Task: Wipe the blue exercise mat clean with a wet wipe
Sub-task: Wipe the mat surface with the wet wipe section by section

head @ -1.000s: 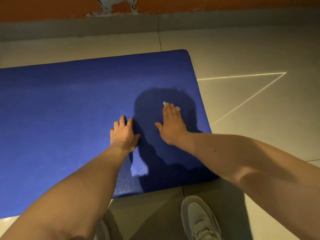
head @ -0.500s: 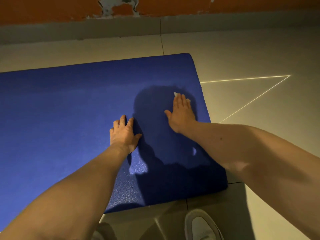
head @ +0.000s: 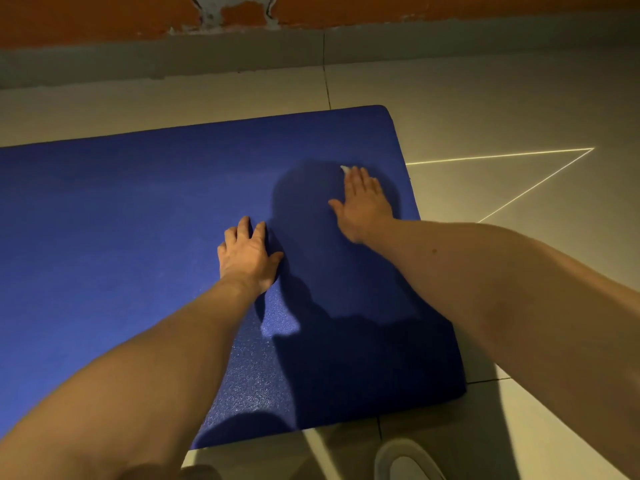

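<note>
A blue mat (head: 138, 237) lies flat on a pale tiled floor (head: 502, 98), its right end in view with rounded corners, its left part running out of the picture. The right hand (head: 363, 202) lies palm down on the mat near that right end, fingers straight and close together, pressing a wipe (head: 344, 168) beneath it; only a small white edge of the wipe shows past the fingertips, so the hand is flat on the wipe rather than clenched around it. The left hand (head: 247, 254) rests on the mat nearer the person, well apart from the right hand, palm down with the fingers bent at the knuckles and nothing in it. Both bare forearms reach in from the lower edge. A dark shadow falls across the mat between and below the hands. The toe of a white shoe (head: 405, 462) stands on the floor just beside the mat's near edge. Beyond the mat a grey skirting (head: 138, 57) runs under an orange wall (head: 69, 15) with a chipped patch.
</note>
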### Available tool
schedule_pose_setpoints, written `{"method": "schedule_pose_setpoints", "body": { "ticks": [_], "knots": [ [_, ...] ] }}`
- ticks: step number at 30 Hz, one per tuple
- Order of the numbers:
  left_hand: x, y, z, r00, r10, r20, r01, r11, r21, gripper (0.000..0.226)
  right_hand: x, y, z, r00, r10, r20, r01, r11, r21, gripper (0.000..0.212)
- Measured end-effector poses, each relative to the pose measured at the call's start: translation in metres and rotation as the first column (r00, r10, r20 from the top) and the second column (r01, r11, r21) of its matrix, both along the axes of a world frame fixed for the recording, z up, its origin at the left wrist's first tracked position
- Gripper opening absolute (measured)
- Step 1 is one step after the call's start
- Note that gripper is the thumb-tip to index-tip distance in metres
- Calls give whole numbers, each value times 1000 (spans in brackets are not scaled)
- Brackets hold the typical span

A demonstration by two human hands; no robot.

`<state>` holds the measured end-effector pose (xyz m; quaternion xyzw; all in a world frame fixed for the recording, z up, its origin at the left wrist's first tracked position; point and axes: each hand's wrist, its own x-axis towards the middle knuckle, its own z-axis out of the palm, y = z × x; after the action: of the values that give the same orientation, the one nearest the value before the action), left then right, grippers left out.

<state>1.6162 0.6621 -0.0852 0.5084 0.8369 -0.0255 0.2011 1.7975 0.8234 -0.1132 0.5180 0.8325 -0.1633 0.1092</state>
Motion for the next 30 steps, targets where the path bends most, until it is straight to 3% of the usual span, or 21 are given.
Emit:
{"method": "schedule_pose_setpoints", "body": {
  "ticks": [3, 7, 9, 12, 17, 25, 30],
  "knots": [
    [-2, 8, 0, 1000, 5, 6, -5, 1000, 10, 73, -26, -17, 0, 999, -14, -43, 13, 1000, -13, 81],
    [-6, 21, -1, 1000, 7, -2, -7, 999, 50, 72, -49, -41, -2, 957, 277, -80, -280, 960, -20, 75],
    [-8, 27, -3, 1000, 1, -12, 0, 998, 58, 72, -44, -29, -2, 944, 321, -71, -322, 947, 5, 73],
    [-9, 34, -4, 1000, 3, -6, -2, 998, 65, 72, -30, 9, -4, 974, 207, -89, -207, 978, 15, 75],
    [-14, 43, -6, 1000, 6, 0, -6, 999, 51, 72, -30, 47, 0, 998, -67, 10, 67, 998, 3, 79],
    [-25, 63, -10, 1000, 15, -15, -14, 995, 102, 71, -69, 27, 2, 967, 240, -84, -241, 970, -5, 72],
    [-28, 75, -11, 1000, 20, -7, -19, 995, 100, 75, -42, 83, 1, 999, 53, -9, -53, 998, 45, 75]
  ]
}}
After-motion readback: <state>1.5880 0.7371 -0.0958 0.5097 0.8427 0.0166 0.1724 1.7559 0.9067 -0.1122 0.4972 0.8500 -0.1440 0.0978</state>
